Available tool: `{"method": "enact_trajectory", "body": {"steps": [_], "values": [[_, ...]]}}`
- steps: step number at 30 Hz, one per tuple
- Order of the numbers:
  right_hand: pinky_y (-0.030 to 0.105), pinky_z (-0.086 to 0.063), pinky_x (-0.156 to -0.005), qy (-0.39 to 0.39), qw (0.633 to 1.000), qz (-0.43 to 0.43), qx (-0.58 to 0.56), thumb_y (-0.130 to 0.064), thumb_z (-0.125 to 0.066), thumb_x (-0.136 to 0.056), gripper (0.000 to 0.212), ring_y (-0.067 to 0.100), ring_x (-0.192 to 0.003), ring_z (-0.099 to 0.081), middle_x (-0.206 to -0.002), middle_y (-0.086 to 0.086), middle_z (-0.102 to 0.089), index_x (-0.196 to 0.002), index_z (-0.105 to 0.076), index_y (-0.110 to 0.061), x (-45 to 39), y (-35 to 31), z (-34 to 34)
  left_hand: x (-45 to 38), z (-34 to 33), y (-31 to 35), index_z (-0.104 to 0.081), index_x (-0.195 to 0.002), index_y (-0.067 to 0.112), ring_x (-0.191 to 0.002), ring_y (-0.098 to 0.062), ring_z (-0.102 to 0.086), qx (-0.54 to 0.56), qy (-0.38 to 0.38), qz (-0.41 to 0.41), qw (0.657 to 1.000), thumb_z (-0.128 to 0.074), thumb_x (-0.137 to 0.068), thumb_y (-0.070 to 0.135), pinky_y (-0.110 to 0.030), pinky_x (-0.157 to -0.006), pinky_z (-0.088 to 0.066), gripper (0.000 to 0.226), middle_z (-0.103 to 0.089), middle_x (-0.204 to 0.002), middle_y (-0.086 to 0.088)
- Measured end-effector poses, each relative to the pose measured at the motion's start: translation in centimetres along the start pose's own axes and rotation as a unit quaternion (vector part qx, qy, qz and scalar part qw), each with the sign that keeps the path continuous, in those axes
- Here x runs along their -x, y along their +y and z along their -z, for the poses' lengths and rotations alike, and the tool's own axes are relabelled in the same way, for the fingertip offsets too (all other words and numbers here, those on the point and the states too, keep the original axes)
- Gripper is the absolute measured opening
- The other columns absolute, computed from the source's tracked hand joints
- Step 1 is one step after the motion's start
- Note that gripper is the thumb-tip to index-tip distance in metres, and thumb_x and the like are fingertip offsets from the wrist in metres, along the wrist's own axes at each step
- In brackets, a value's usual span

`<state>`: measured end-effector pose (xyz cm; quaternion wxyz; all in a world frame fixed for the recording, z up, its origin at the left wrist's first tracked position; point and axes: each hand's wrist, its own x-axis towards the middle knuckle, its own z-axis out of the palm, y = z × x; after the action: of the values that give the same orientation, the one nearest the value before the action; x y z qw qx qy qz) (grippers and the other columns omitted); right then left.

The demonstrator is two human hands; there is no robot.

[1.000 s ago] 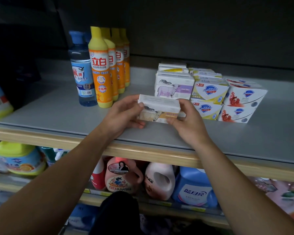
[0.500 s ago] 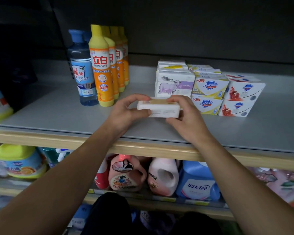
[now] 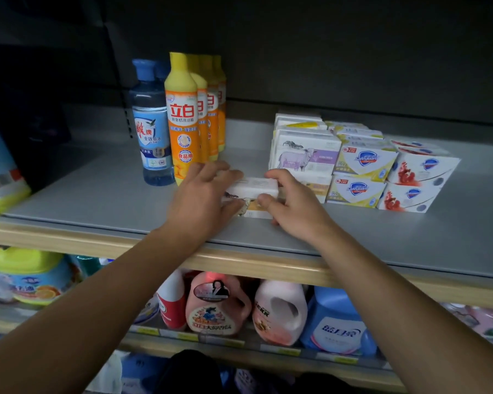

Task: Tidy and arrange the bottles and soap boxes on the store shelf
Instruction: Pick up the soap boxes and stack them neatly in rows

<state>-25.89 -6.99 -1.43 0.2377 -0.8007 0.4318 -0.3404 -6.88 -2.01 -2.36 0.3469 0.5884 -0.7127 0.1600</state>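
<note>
Head view: grey store shelf with a pale wooden front edge, dark back panel behind. Both my hands are on a small white cardboard soap box lying flat on the shelf, just in front of the stacked white goat-print soap boxes. My left hand grips its left end, fingers over the top, thumb on the front face. My right hand pinches the right end, forefinger on top, thumb in front. Right of that stack sit yellow-and-white shield-logo soap boxes, then red-and-white shield-logo soap boxes, each two high. Left of my hands stands a row of orange dish-soap bottles with yellow caps, with a clear blue bottle with a blue cap just beside it. Lower shelf: pink detergent jugs and a blue one
</note>
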Motion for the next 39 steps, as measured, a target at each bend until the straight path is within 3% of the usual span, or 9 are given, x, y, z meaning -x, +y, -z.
{"method": "enact_trajectory", "body": {"steps": [5,7,12,14,19,23,30,39], "values": [[0.034,-0.047,-0.088,0.205,0.97,0.085,0.103,-0.034,-0.061,-0.091,0.031,0.022,-0.099,-0.06,-0.114,0.002,-0.065,-0.117,-0.063,-0.018,-2.0,-0.5,3.8,-1.0,-0.9,-0.9,-0.061,-0.128,0.017,-0.111,-0.031,-0.051,-0.056,-0.019,-0.044,0.997,-0.074,-0.081,0.026,-0.04,-0.09,-0.045,0.049,-0.062,-0.121,-0.005],[0.034,-0.039,-0.093,0.237,0.952,0.086,0.175,-0.036,-0.058,-0.092,0.035,0.026,-0.112,-0.052,-0.12,0.004,-0.063,-0.121,-0.063,-0.019,-3.4,-0.3,5.1,-2.0,-1.5,-1.4,-0.059,-0.129,0.019,-0.113,-0.029,-0.049,-0.082,-0.028,-0.026,0.996,-0.071,-0.084,0.027,-0.04,-0.091,-0.044,0.047,-0.061,-0.124,-0.003],[0.039,-0.026,-0.11,0.183,0.922,0.085,0.33,-0.04,-0.054,-0.094,0.044,0.027,-0.125,-0.045,-0.134,0.002,-0.056,-0.134,-0.055,-0.023,-6.2,0.5,4.4,-5.9,-4.0,-3.1,-0.05,-0.134,0.023,-0.123,-0.025,-0.044,-0.129,-0.073,0.047,0.988,-0.059,-0.093,0.029,-0.039,-0.098,-0.042,0.042,-0.054,-0.134,-0.001],[0.043,-0.023,-0.114,0.2,0.91,0.083,0.354,-0.041,-0.053,-0.093,0.044,0.026,-0.123,-0.047,-0.132,0.0,-0.057,-0.134,-0.055,-0.026,-6.7,1.0,3.6,-7.1,-5.0,-2.8,-0.047,-0.136,0.021,-0.127,-0.026,-0.043,-0.145,-0.074,0.063,0.985,-0.058,-0.094,0.028,-0.039,-0.104,-0.038,0.044,-0.052,-0.138,-0.003],[0.048,-0.023,-0.115,0.267,0.894,0.106,0.344,-0.038,-0.052,-0.092,0.039,0.027,-0.115,-0.052,-0.122,0.001,-0.063,-0.127,-0.062,-0.023,-6.9,1.9,2.4,-6.0,-6.5,-1.8,-0.043,-0.142,0.027,-0.129,-0.032,-0.04,-0.122,-0.044,-0.004,0.992,-0.059,-0.088,0.042,-0.046,-0.105,-0.036,0.058,-0.049,-0.142,-0.002],[0.047,-0.021,-0.116,0.282,0.893,0.11,0.332,-0.036,-0.053,-0.092,0.038,0.027,-0.115,-0.053,-0.122,0.0,-0.063,-0.127,-0.062,-0.023,-6.9,2.0,2.2,-7.0,-7.4,-3.2,-0.037,-0.145,0.032,-0.134,-0.029,-0.033,-0.091,-0.075,0.042,0.992,-0.058,-0.09,0.038,-0.046,-0.107,-0.036,0.059,-0.044,-0.146,0.001],[0.052,-0.025,-0.114,0.294,0.894,0.12,0.316,-0.033,-0.058,-0.089,0.037,0.03,-0.112,-0.056,-0.118,0.002,-0.065,-0.124,-0.066,-0.02,-6.8,1.9,2.2,-10.5,-10.6,-3.9,-0.041,-0.137,0.033,-0.126,-0.03,-0.036,-0.15,-0.055,0.07,0.985,-0.057,-0.091,0.033,-0.047,-0.098,-0.038,0.049,-0.046,-0.135,-0.002],[0.049,-0.009,-0.119,0.259,0.897,0.107,0.342,-0.046,-0.048,-0.09,0.04,0.026,-0.112,-0.056,-0.113,-0.001,-0.069,-0.114,-0.07,-0.024,-8.3,1.5,4.8,-15.2,-14.5,-5.2,-0.045,-0.138,0.027,-0.129,-0.034,-0.036,-0.152,-0.052,0.09,0.983,-0.056,-0.09,0.014,-0.043,-0.102,-0.036,0.051,-0.045,-0.139,-0.009]]}}
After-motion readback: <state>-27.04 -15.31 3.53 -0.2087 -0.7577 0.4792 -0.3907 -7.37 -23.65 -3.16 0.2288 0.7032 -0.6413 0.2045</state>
